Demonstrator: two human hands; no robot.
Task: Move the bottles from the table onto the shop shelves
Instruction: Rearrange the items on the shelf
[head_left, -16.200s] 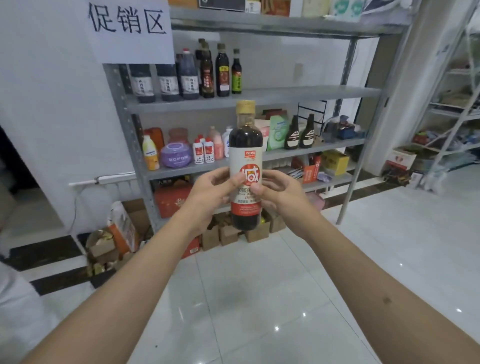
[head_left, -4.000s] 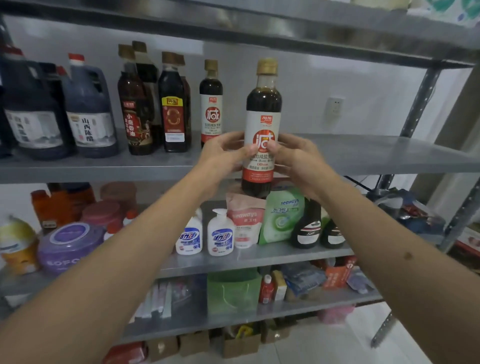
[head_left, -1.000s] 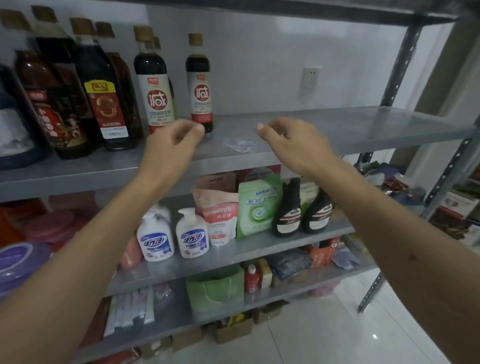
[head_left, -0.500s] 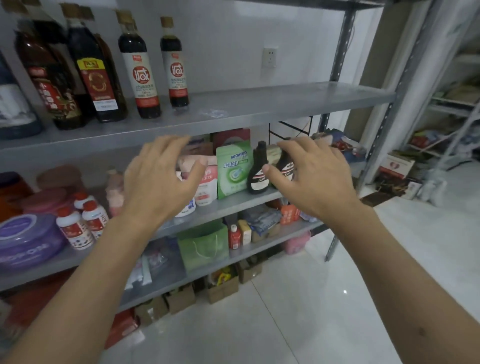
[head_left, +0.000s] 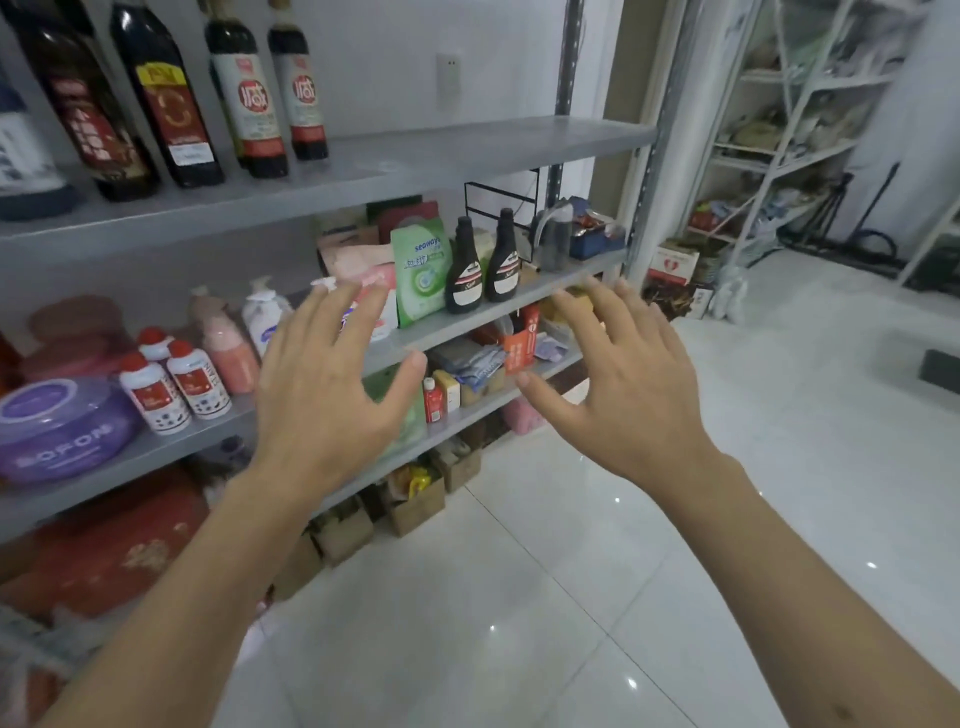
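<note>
Head camera view: both bare hands floated in front of a grey metal shop shelf unit (head_left: 467, 150), and neither held anything. The left hand (head_left: 327, 395) had its fingers spread wide and nearly straight, palm facing away toward the shelves. The right hand (head_left: 618, 384) mirrored it, fingers splayed and relaxed, over the white tiled floor (head_left: 519, 597).

The task's things that showed were two tall dark glass sauce bottles with white-and-red labels (head_left: 249, 98), standing upright and close together on the upper shelf, among other dark bottles to their left. They stood above and to the left of both hands, well apart from them, with their long axes vertical. The left hand was the nearer of the two.

No surface with waiting bottles appeared anywhere in this view, so where the remaining bottles lay could not be told. Judging from the empty hands, the next move called for turning away from the shelves to find that surface.

On the shelf below stood a green plastic refill pouch (head_left: 421, 270) and two small black squeeze bottles (head_left: 480, 265), just beyond the fingertips.
</note>
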